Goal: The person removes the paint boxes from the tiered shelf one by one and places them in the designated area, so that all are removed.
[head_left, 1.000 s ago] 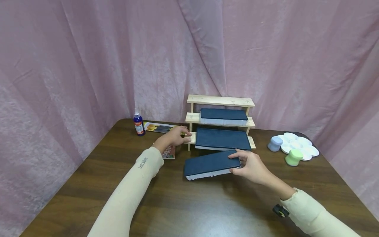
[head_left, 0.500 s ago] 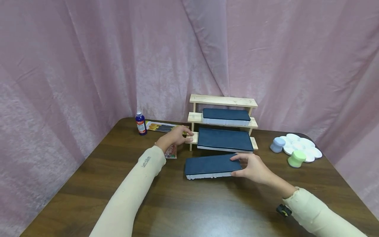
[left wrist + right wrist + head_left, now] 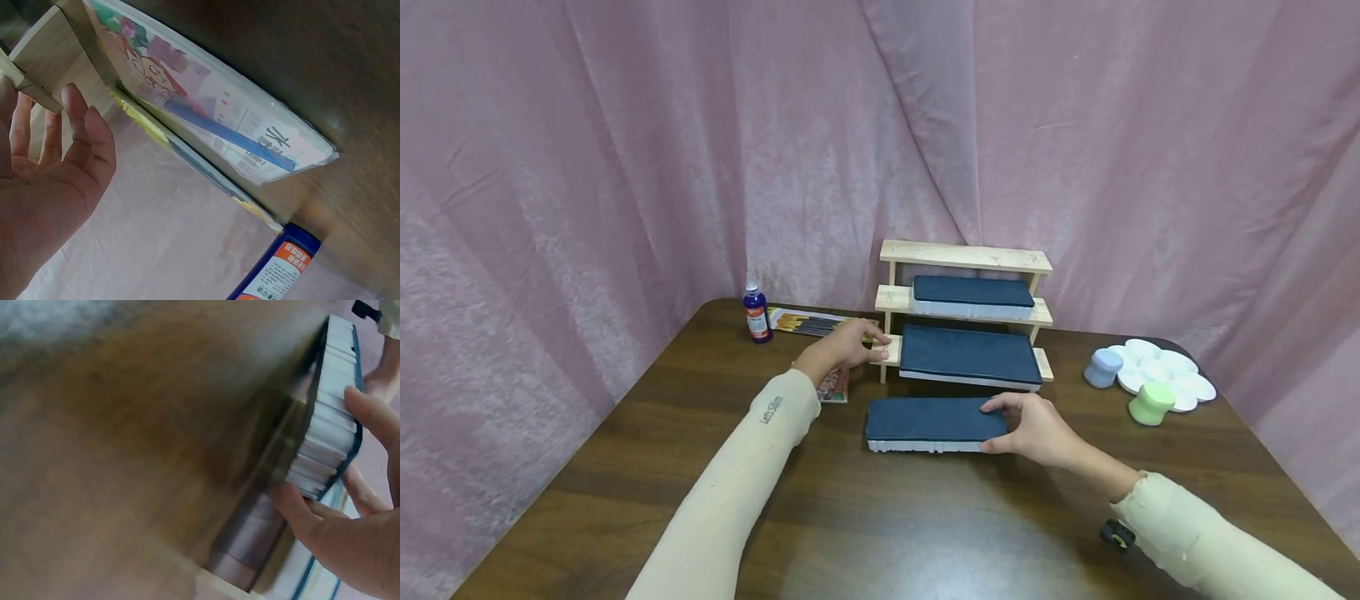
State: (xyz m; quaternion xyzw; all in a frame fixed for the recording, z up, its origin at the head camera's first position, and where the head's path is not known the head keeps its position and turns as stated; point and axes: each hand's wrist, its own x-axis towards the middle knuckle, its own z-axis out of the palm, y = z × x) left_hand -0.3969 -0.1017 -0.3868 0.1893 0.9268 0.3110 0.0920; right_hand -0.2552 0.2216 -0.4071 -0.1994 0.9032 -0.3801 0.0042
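- Both hands are at work: the left hand (image 3: 842,348) rests with nearly straight fingers (image 3: 75,119) against the left end of the wooden rack (image 3: 964,255), steadying it and closed around nothing.
- Right hand (image 3: 1030,427) grips the right end of a dark blue case (image 3: 928,421), thumb below and fingers over its edge; the case lies flat on the table (image 3: 880,533), just in front of the rack.
- Judging by this, the step in hand is handling the third case in front of the rack. A next move would call for a firm hold on that end and a level lift.
- Counted left to right: one blue bottle (image 3: 756,313), one pack of brushes (image 3: 808,322), one small card (image 3: 832,386), three blue cases (two on the rack's shelves), two small pots (image 3: 1103,367), one white palette (image 3: 1168,371).
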